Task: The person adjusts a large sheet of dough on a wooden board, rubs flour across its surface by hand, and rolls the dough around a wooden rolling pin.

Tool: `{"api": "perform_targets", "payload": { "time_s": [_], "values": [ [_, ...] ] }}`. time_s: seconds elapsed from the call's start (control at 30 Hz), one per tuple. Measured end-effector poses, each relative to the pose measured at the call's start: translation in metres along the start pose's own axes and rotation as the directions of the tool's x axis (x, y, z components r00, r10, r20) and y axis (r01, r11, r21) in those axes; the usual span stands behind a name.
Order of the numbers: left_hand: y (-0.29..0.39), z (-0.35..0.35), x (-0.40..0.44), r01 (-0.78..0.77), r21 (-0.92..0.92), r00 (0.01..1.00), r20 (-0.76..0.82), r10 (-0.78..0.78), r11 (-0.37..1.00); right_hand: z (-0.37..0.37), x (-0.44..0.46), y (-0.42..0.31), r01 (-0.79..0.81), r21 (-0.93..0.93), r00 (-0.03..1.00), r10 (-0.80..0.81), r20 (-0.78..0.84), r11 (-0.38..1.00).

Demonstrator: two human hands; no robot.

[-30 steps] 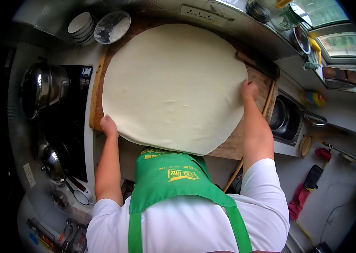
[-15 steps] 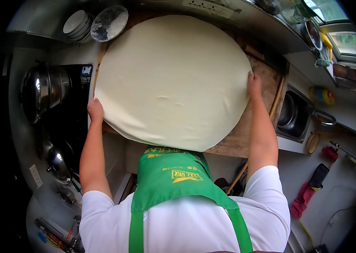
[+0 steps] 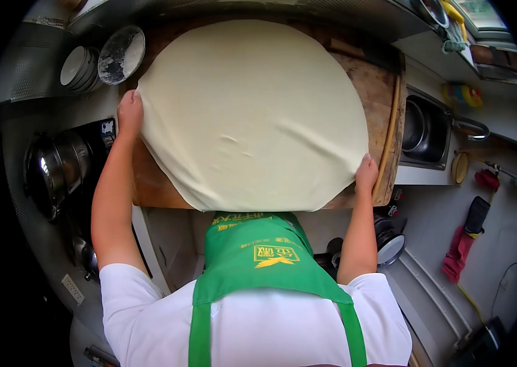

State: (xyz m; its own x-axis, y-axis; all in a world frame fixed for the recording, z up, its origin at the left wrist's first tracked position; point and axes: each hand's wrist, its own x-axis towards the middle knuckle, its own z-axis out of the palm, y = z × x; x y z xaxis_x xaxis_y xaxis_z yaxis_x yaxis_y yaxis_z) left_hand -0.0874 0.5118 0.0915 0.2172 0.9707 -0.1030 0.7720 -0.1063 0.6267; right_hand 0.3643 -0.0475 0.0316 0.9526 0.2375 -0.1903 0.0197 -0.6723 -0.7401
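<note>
A large, thin round sheet of dough [image 3: 252, 110] covers most of a wooden board [image 3: 373, 92], its near edge reaching the front of my green apron [image 3: 264, 257]. My left hand [image 3: 130, 113] pinches the sheet's rim at the upper left. Lower down on the right, my right hand [image 3: 366, 174] is closed on the opposite rim. Creases run through the dough from the right-hand grip and near its middle.
A long rolling pin [image 3: 387, 144] lies along the board's right side. Behind the left corner stand a floury bowl [image 3: 122, 55] and stacked bowls [image 3: 80, 68]. A sink [image 3: 427, 131] is at right, a steel pot [image 3: 56, 171] at left.
My left hand has moved away from me along with its dough edge, while my right hand has come nearer. The sheet has turned clockwise, and the view has shifted.
</note>
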Motion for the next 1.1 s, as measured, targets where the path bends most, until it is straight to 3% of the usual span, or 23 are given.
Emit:
{"api": "perform_targets", "payload": {
  "time_s": [0.07, 0.2, 0.23, 0.3, 0.37, 0.47, 0.5, 0.6, 0.67, 0.7, 0.77, 0.8, 0.83, 0.9, 0.97, 1.03, 1.1],
  "values": [
    [0.018, 0.014, 0.038, -0.130, 0.083, 0.992, 0.006, 0.130, 0.988, -0.008, -0.030, 0.006, -0.126, -0.054, 0.991, 0.129, 0.045, 0.991],
    [0.057, 0.026, 0.083, -0.133, 0.127, 0.991, 0.020, 0.132, 0.983, -0.015, -0.030, 0.021, -0.184, -0.108, 0.980, 0.191, 0.060, 0.977],
    [0.055, 0.028, 0.091, -0.076, 0.177, 0.995, 0.076, 0.063, 0.981, -0.012, -0.017, 0.017, -0.183, -0.111, 0.979, 0.191, 0.065, 0.977],
    [0.043, 0.030, 0.098, 0.011, 0.284, 0.993, 0.106, -0.043, 0.959, 0.003, 0.024, 0.001, 0.034, -0.123, 0.999, -0.035, -0.010, 0.992],
    [0.038, 0.029, 0.088, 0.064, 0.328, 0.985, 0.133, -0.113, 0.943, 0.017, 0.076, -0.021, 0.044, -0.126, 0.998, -0.037, 0.060, 0.991],
    [0.060, 0.025, 0.056, 0.135, 0.345, 0.987, 0.031, -0.155, 0.929, 0.043, 0.121, -0.100, 0.150, -0.186, 0.978, -0.117, 0.175, 0.971],
    [0.063, 0.023, 0.051, 0.180, 0.355, 0.971, 0.086, -0.224, 0.917, 0.054, 0.134, -0.118, 0.169, -0.175, 0.970, -0.133, 0.203, 0.970],
    [0.026, 0.028, 0.049, 0.280, 0.310, 0.952, 0.034, -0.305, 0.909, 0.089, 0.158, -0.154, 0.296, -0.236, 0.943, -0.243, 0.229, 0.926],
    [0.002, 0.027, 0.046, 0.428, 0.220, 0.886, 0.090, -0.456, 0.876, 0.108, 0.165, -0.165, 0.337, -0.234, 0.929, -0.283, 0.238, 0.912],
    [-0.005, 0.028, 0.041, 0.433, 0.220, 0.885, 0.083, -0.459, 0.874, 0.114, 0.167, -0.168, 0.369, -0.235, 0.919, -0.315, 0.237, 0.899],
    [-0.015, 0.024, 0.017, 0.175, 0.103, 0.981, 0.067, -0.182, 0.979, 0.117, 0.170, -0.172, 0.385, -0.246, 0.910, -0.322, 0.262, 0.889],
    [-0.005, 0.025, 0.005, 0.163, 0.050, 0.985, -0.072, -0.159, 0.985, 0.118, 0.171, -0.172, 0.398, -0.260, 0.904, -0.327, 0.276, 0.880],
    [-0.003, 0.029, 0.007, 0.160, 0.053, 0.985, -0.070, -0.156, 0.986, 0.117, 0.172, -0.169, 0.393, -0.260, 0.906, -0.323, 0.274, 0.882],
    [-0.002, 0.040, 0.011, 0.166, 0.032, 0.953, -0.262, -0.153, 0.986, 0.107, 0.176, -0.162, 0.386, -0.228, 0.914, -0.337, 0.228, 0.894],
    [0.000, 0.054, 0.020, 0.126, 0.048, 0.957, -0.270, -0.109, 0.991, 0.100, 0.185, -0.139, 0.396, -0.297, 0.918, -0.370, 0.143, 0.869],
    [0.002, 0.063, 0.027, 0.075, 0.100, 0.949, -0.311, -0.040, 0.992, 0.087, 0.187, -0.127, 0.311, -0.381, 0.950, -0.300, 0.089, 0.871],
    [0.001, 0.057, 0.027, 0.084, 0.179, 0.980, -0.190, -0.049, 0.980, 0.076, 0.174, -0.130, 0.286, -0.392, 0.958, -0.274, 0.087, 0.875]
  ]
}}
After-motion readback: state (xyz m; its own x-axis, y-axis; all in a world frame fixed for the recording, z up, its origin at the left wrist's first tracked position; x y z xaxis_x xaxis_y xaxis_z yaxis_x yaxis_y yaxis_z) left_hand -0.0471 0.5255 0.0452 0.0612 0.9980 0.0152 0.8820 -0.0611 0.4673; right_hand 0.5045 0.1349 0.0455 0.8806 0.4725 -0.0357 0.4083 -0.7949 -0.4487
